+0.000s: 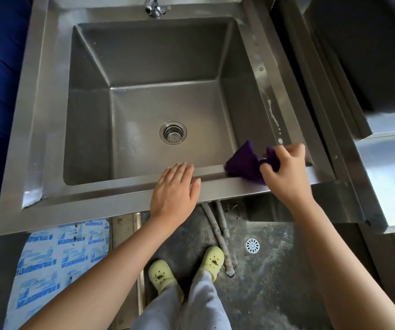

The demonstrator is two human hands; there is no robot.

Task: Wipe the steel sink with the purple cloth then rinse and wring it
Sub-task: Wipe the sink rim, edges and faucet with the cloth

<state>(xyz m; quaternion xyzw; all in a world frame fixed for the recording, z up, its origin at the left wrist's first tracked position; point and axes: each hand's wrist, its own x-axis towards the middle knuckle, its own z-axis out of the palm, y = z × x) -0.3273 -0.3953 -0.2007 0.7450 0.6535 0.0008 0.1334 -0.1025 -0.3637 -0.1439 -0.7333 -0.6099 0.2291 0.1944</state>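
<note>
One steel sink [48, 115], wide rim. Left hand [175, 186] lies flat on the front rim, fingers straight. Right hand [284, 170] pinches the purple cloth [241, 163], bunched at the near-right corner. Risk: so bunched, the cloth may skip the white streaks [272, 113] along the right rim.

The faucet [153, 7] at the far edge of the steel sink [110, 198] is cut off by the top of the frame, so only its base and one bend show. The purple cloth [244, 163], at the sink's near right corner, is partly covered by the curled fingers of the right hand [287, 172], and cloth and hand together hide that corner of the basin. Below the near rim, the hoses [222, 222] pass out of sight behind the steel, and the blue print on the protective sheet [56, 265] is too small to read.
</note>
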